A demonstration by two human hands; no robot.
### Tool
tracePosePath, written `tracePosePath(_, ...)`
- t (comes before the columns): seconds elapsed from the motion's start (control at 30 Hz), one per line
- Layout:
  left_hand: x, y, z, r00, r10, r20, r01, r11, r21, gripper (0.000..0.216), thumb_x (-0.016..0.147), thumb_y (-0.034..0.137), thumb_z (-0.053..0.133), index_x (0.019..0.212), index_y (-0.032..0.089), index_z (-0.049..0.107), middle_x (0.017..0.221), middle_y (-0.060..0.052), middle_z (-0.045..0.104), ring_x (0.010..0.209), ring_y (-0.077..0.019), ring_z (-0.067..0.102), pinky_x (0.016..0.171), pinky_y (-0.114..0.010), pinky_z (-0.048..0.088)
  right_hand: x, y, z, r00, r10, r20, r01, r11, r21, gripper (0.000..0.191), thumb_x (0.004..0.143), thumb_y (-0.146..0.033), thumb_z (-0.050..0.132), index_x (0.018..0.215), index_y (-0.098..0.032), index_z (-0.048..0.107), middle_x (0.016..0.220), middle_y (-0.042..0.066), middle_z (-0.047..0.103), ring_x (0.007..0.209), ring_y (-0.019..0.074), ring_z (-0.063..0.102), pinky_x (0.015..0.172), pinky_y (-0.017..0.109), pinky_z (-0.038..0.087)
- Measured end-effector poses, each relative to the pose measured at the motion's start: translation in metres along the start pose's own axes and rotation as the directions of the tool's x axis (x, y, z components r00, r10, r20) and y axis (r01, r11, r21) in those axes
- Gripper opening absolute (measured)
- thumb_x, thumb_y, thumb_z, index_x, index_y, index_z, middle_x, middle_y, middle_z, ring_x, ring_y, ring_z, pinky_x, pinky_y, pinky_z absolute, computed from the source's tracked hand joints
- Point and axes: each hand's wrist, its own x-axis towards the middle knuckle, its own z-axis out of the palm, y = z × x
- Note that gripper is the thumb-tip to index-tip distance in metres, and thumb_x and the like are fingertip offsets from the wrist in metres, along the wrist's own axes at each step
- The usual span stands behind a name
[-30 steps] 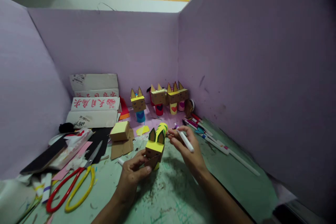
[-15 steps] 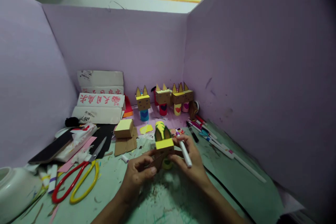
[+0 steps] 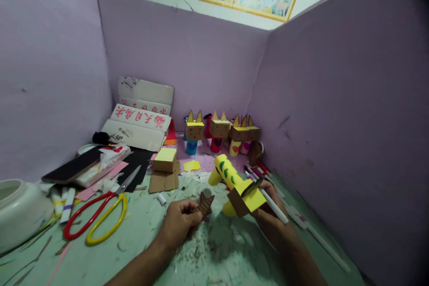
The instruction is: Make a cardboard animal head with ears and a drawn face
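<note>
My left hand pinches a small brown cardboard piece with pointed ends, low over the green table. In my right hand is a yellow animal figure with a tube body, green leaf-shaped marks, tube legs and a box head, tilted to the left. A white marker is tucked among the same fingers. The palm side of the right hand is partly hidden behind the figure's head. Near the left hand lies a white marker cap.
Finished-looking box-headed figures stand at the back. Scissors lie on the left, beside a white pot. A cardboard box with a yellow top and folded white cardboard are behind. Markers line the right purple wall.
My hands have moved apart. The right hand has carried the yellow figure rightward and tilted it. The left hand keeps the small brown piece away from it. The view has turned slightly.
</note>
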Motion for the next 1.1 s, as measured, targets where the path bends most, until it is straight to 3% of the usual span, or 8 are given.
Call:
tracePosePath(0.2, 0.001, 0.002, 0.001, 1.0, 0.006, -0.015, -0.005, 1.0, 0.018, 0.018, 0.044, 0.03, 0.066, 0.045, 0.015, 0.055, 0.038, 0.005, 0.045, 0.033, -0.0067, 0.035, 0.037, -0.021, 0.024, -0.004, 0.005, -0.002, 0.998, -0.019, 0.053, 0.019, 1.0, 0.008, 0.05, 0.064, -0.019, 0.078, 0.102, -0.031, 0.049, 0.085, -0.003, 0.063, 0.07, 0.0163, 0.06, 0.062, 0.024, 0.048)
tracePosePath(0.33, 0.0, 0.003, 0.002, 1.0, 0.003, -0.014, -0.003, 1.0, 0.015, 0.018, 0.044, 0.031, 0.065, 0.045, 0.015, 0.055, 0.04, 0.002, 0.051, 0.034, -0.0068, 0.036, 0.036, -0.022, 0.026, -0.005, 0.003, 0.001, 0.997, -0.024, 0.073, 0.018, 0.997, 0.075, 0.049, 0.063, -0.02, 0.08, 0.1, -0.032, 0.049, 0.1, 0.0, 0.063, 0.083, 0.0203, 0.064, 0.071, 0.029, 0.051)
tracePosePath(0.5, 0.0, 0.002, 0.002, 0.999, -0.02, -0.026, 0.02, 1.0, 0.001, 0.018, 0.043, 0.03, 0.066, 0.046, 0.015, 0.056, 0.042, 0.002, 0.054, 0.034, -0.0064, 0.036, 0.035, -0.021, 0.027, -0.003, 0.005, 0.001, 0.993, -0.033, 0.113, 0.018, 0.991, 0.132, 0.05, 0.059, -0.023, 0.083, 0.096, -0.034, 0.051, 0.102, 0.0, 0.063, 0.091, 0.0258, 0.065, 0.077, 0.037, 0.052)
tracePosePath(0.67, 0.003, -0.001, 0.001, 0.999, -0.031, -0.037, 0.031, 0.999, 0.005, 0.021, 0.043, 0.033, 0.067, 0.046, 0.016, 0.055, 0.034, 0.005, 0.045, 0.03, -0.0068, 0.034, 0.032, -0.021, 0.026, -0.006, 0.01, -0.001, 0.983, -0.107, 0.148, 0.099, 0.993, 0.058, 0.046, 0.065, -0.023, 0.081, 0.099, -0.032, 0.052, 0.111, 0.006, 0.065, 0.106, 0.03, 0.062, 0.085, 0.042, 0.049)
tracePosePath(0.93, 0.007, -0.007, -0.002, 0.998, -0.019, -0.055, 0.019, 1.0, 0.004, 0.02, 0.046, 0.03, 0.069, 0.048, 0.016, 0.056, 0.037, 0.004, 0.048, 0.031, -0.0071, 0.038, 0.034, -0.02, 0.026, -0.007, 0.021, -0.001, 0.95, -0.226, 0.215, 0.259, 0.956, -0.14, 0.04, 0.071, -0.015, 0.075, 0.099, -0.031, 0.051, 0.113, 0.006, 0.065, 0.108, 0.0279, 0.061, 0.091, 0.042, 0.047)
tracePosePath(1.1, 0.009, -0.007, -0.002, 0.998, -0.015, -0.062, 0.016, 1.0, 0.026, 0.02, 0.045, 0.032, 0.068, 0.048, 0.015, 0.057, 0.037, 0.004, 0.049, 0.03, -0.0073, 0.038, 0.034, -0.02, 0.027, -0.004, 0.022, 0.0, 0.937, -0.245, 0.249, 0.281, 0.952, -0.121, 0.037, 0.072, -0.021, 0.075, 0.1, -0.031, 0.053, 0.113, 0.005, 0.065, 0.108, 0.0265, 0.062, 0.091, 0.039, 0.047)
